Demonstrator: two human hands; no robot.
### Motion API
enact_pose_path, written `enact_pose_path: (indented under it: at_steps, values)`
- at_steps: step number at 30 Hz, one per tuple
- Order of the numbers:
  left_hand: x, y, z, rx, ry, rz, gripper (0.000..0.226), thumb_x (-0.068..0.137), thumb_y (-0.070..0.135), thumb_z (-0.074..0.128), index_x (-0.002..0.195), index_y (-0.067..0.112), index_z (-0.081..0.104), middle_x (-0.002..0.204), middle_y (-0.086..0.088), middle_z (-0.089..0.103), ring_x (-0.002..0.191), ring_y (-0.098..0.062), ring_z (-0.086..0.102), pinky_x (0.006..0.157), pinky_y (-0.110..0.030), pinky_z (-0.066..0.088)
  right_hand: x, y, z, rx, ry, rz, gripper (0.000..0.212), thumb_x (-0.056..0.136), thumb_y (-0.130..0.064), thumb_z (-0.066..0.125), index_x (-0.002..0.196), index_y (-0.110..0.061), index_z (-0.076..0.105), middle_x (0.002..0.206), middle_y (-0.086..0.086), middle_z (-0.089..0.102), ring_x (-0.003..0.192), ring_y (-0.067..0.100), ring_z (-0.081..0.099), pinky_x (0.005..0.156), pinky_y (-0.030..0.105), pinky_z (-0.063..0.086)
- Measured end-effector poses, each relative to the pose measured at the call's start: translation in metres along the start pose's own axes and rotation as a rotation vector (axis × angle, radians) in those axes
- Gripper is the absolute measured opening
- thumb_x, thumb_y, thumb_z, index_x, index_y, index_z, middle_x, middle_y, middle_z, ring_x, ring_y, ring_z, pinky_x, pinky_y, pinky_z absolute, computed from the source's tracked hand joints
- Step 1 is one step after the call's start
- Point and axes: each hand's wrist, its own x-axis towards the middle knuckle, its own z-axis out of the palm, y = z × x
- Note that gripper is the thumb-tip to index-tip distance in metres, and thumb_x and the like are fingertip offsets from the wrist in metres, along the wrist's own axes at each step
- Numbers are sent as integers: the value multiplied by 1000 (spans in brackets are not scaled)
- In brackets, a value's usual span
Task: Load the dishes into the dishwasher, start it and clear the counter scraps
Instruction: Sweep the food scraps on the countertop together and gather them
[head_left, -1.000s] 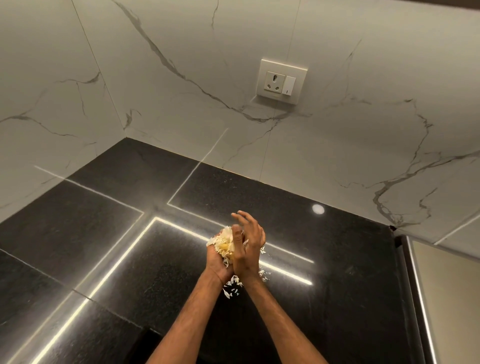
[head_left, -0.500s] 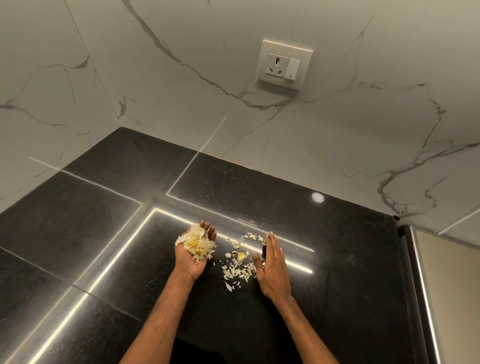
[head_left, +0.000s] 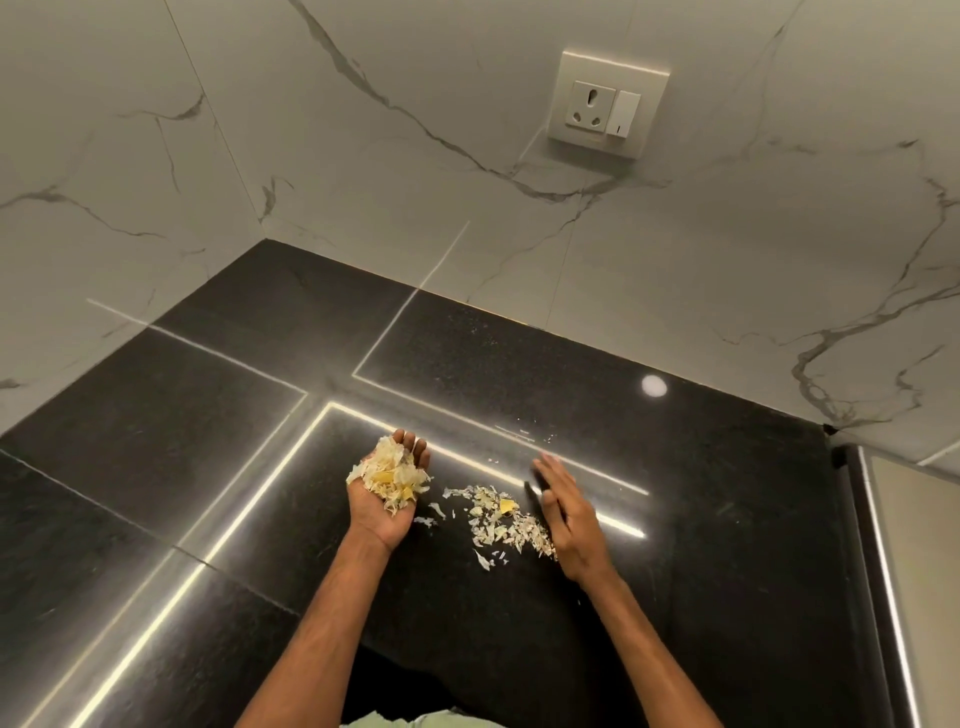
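Left hand (head_left: 385, 512) cupped under pale yellow scrap heap (head_left: 392, 478), loose pale scraps (head_left: 498, 519) on black stone counter (head_left: 727, 545), nine o'clock of straight-fingered right hand (head_left: 571, 519).

In the left hand (head_left: 382, 519) lies a heap of pale flaky scraps (head_left: 390, 480); loose scattered scraps (head_left: 498, 519) lie on the black polished stone counter (head_left: 208, 441) between it and the right hand (head_left: 569, 514).
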Motion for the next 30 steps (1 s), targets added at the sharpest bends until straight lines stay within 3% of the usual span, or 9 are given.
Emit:
enact_pose_path:
  at_steps: [4, 10, 13, 15, 19, 22, 25, 27, 30]
  values:
    - [1, -2, -1, -22, -1, -20, 45, 101, 22, 40, 86, 5, 78, 91, -10, 73, 82, -22, 73, 82, -36, 61, -18, -9, 25, -413, -55, -6, 99, 86, -85, 21, 159, -22, -4, 165, -6, -15, 152, 9, -14, 124, 41, 1]
    - [3, 5, -4, -7, -13, 9, 38, 95, 20, 44, 89, 5, 78, 95, -10, 72, 85, -24, 72, 86, -37, 60, 14, -54, 77, -459, -149, -104, 120, 74, -94, 36, 156, -27, -20, 162, 2, -27, 149, 16, -27, 121, 37, -12]
    - [4, 11, -7, 3, -35, 32, 40, 96, 21, 41, 90, 6, 77, 96, -10, 72, 88, -24, 72, 87, -36, 59, 24, -66, 94, -483, -224, -236, 110, 77, -90, 39, 158, -32, -7, 166, 5, -9, 152, 21, -13, 124, 40, -4]
    - [4, 14, -6, -9, -57, 36, 36, 89, 22, 45, 89, 7, 78, 95, -9, 72, 88, -24, 72, 86, -36, 59, 28, -70, 99, -494, -231, -321, 89, 85, -79, 45, 156, -32, 20, 163, 5, 17, 151, 24, 9, 123, 42, 15]
    - [5, 14, -4, -41, -58, 34, 35, 85, 22, 46, 91, 6, 77, 95, -9, 73, 86, -24, 73, 81, -36, 61, 30, -66, 98, -395, -116, -408, 29, 98, -37, 56, 120, -19, 60, 128, 1, 53, 120, 14, 44, 96, 36, 50]
    - [5, 12, -2, -51, -42, 22, 35, 89, 20, 44, 92, 6, 76, 96, -10, 72, 86, -24, 72, 79, -36, 62, 31, -57, 83, -322, -66, -390, 18, 97, -24, 60, 111, -13, 64, 115, 1, 59, 108, 10, 49, 91, 35, 51]
    - [6, 10, -1, -46, -24, 12, 43, 99, 21, 36, 89, 6, 76, 94, -10, 72, 84, -24, 72, 76, -36, 62, 20, -42, 62, -192, -59, -340, 23, 102, -27, 51, 117, -17, 66, 123, -6, 58, 117, 2, 48, 106, 32, 43]
    - [6, 8, -1, -54, -24, 0, 45, 101, 22, 35, 90, 6, 76, 94, -11, 72, 85, -24, 72, 78, -36, 62, 4, -36, 52, -178, -158, -287, 37, 103, -39, 44, 134, -24, 57, 143, -13, 47, 136, -7, 31, 121, 28, 22]
    - [8, 4, -3, -59, -16, -20, 42, 101, 22, 36, 94, 6, 74, 97, -11, 72, 87, -25, 72, 81, -37, 61, -16, -31, 52, -292, -252, -312, 54, 100, -47, 48, 149, -27, 42, 158, -17, 26, 148, -5, 8, 121, 19, 6]
